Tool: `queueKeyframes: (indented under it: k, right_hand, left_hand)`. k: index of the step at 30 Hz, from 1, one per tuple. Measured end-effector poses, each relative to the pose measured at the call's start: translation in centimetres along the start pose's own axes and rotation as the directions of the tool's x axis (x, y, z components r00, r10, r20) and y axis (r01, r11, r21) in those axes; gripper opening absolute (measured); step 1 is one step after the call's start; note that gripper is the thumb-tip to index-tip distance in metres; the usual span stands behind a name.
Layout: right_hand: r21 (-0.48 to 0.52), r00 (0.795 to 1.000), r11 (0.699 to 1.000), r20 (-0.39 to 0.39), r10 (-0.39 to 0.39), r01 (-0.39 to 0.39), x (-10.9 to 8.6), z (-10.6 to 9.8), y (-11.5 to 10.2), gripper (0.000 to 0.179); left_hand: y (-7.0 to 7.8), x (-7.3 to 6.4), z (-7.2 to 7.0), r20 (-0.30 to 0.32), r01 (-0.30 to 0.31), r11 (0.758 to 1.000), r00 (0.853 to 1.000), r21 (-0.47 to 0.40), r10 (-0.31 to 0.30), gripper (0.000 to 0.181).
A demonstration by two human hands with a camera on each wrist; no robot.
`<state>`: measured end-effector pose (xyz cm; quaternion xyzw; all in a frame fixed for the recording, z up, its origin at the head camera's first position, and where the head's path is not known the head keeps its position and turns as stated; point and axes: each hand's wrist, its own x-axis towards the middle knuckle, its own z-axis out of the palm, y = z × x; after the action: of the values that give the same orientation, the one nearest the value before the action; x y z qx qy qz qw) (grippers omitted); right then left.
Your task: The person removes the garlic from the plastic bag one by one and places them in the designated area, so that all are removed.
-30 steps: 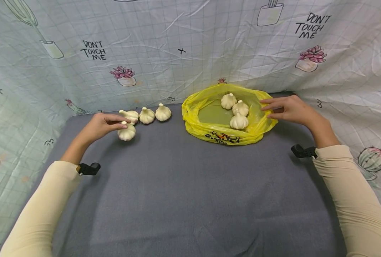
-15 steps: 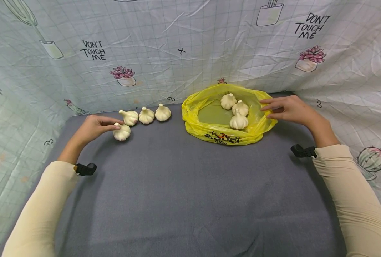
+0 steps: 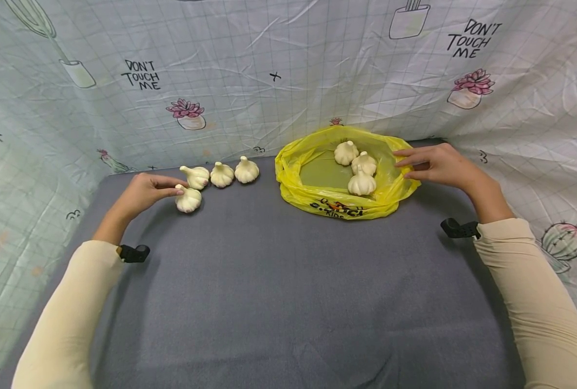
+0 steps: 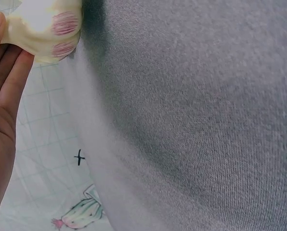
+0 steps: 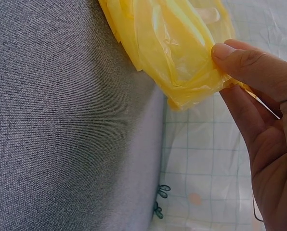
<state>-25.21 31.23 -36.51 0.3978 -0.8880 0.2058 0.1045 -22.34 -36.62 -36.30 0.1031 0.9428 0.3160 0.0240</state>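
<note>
Since the previous frame, your left hand [image 3: 147,193] and the garlic bulb [image 3: 188,200] it holds have shifted slightly to the right; your right hand [image 3: 434,165] and the yellow bag [image 3: 292,186] have not visibly moved.

1. Left hand: the thumb and fingertips pinch the bulb by its neck, probably because the narrow neck suits a light grip. The bulb is just in front of the leftmost of the 3 loose bulbs [image 3: 222,175]; you cannot tell whether it touches the tabletop [image 3: 288,292].
2. Right hand: the thumb and fingers pinch the right edge of the bag. This grip likely steadies the thin plastic and keeps its mouth spread.
3. Bag: it sits on the tabletop, well apart from the held bulb, with 3 bagged bulbs [image 3: 364,163] inside. Their weight presumably helps anchor it.
4. Loose bulbs: they stand in a row along the back edge, left of the bag.
</note>
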Motion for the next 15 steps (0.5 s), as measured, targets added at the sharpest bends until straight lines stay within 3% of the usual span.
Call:
queueKeyframes:
  k: [15]
  right_hand:
    - [-0.007,1.0,1.0,0.024,0.015,-0.015,-0.04,-0.01,0.04,0.034]
  left_hand:
    - [0.0,0.33,0.7,-0.001,0.006,0.995,1.0,-0.096,-0.006,0.034]
